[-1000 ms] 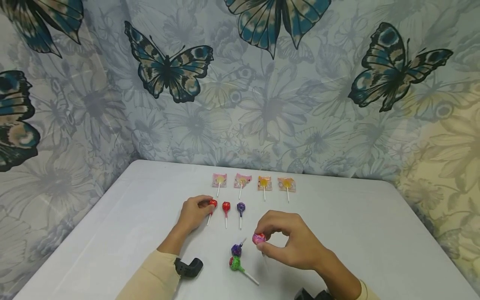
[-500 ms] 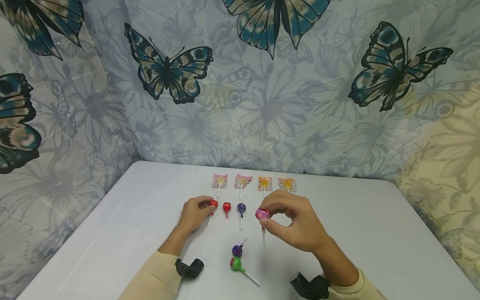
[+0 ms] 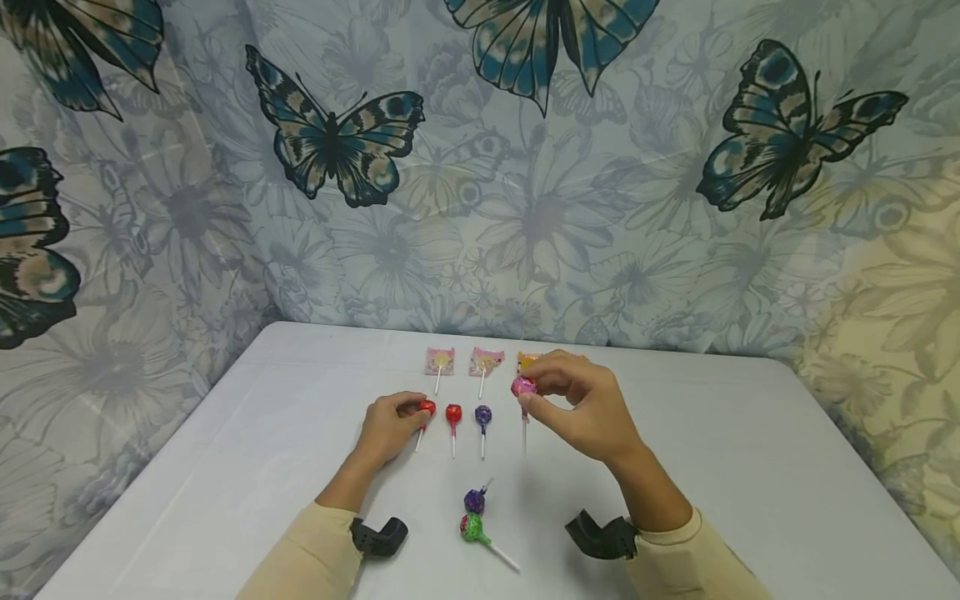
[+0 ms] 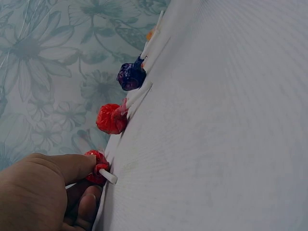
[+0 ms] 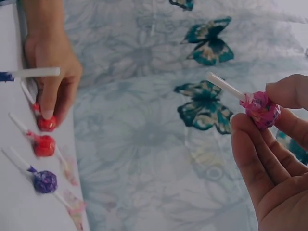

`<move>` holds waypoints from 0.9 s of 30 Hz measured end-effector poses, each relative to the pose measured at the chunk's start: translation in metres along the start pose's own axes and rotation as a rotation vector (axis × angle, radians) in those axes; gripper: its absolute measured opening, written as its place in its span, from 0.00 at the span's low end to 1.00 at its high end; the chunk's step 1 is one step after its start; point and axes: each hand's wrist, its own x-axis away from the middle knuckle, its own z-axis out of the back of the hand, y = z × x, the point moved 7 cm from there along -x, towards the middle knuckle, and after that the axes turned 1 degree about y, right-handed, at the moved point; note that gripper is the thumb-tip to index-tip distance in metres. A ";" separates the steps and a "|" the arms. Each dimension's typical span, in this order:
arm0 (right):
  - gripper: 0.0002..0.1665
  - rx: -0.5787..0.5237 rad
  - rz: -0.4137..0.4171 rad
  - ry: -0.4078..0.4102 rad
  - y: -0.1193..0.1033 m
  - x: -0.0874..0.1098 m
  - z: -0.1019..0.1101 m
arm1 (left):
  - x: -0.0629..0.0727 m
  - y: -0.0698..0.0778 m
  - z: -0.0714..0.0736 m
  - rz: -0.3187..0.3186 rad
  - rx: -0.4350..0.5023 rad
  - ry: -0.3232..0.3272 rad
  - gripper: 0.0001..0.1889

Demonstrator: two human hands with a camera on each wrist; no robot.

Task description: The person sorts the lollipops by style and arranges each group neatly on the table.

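Observation:
My left hand (image 3: 388,429) pinches the head of a red lollipop (image 4: 98,163) at the left end of a row on the table. Beside it lie a second red lollipop (image 3: 453,414) and a purple lollipop (image 3: 483,415), sticks toward me. My right hand (image 3: 585,404) holds a pink lollipop (image 5: 262,109) by its wrapped head between thumb and fingers, stick pointing down in the head view. It is right of the purple one and looks raised off the table. Closer to me, another purple lollipop (image 3: 474,501) touches a green lollipop (image 3: 472,527).
Behind the row lie flat lollipops in clear wrappers, two pink-edged, one a pink packet (image 3: 439,362), and an orange packet (image 3: 527,360) partly covered by my right hand. The white table (image 3: 300,375) ends at a butterfly-patterned backdrop (image 3: 540,233).
My right hand has carried the pink lollipop away from me, from near the purple and green pair to the right of the row. My left hand has stayed on the red lollipop.

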 end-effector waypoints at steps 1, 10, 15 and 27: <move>0.17 0.003 -0.004 0.010 0.003 -0.001 0.001 | 0.000 -0.001 0.000 0.000 0.003 0.000 0.12; 0.15 0.018 -0.124 0.110 0.035 -0.001 0.007 | 0.000 0.000 0.000 0.004 0.002 -0.002 0.12; 0.13 0.041 -0.210 0.160 0.044 0.000 0.006 | 0.000 0.001 0.001 0.007 -0.011 -0.003 0.12; 0.12 0.096 -0.371 0.167 0.064 0.008 0.002 | 0.000 0.001 0.002 0.020 -0.009 -0.003 0.12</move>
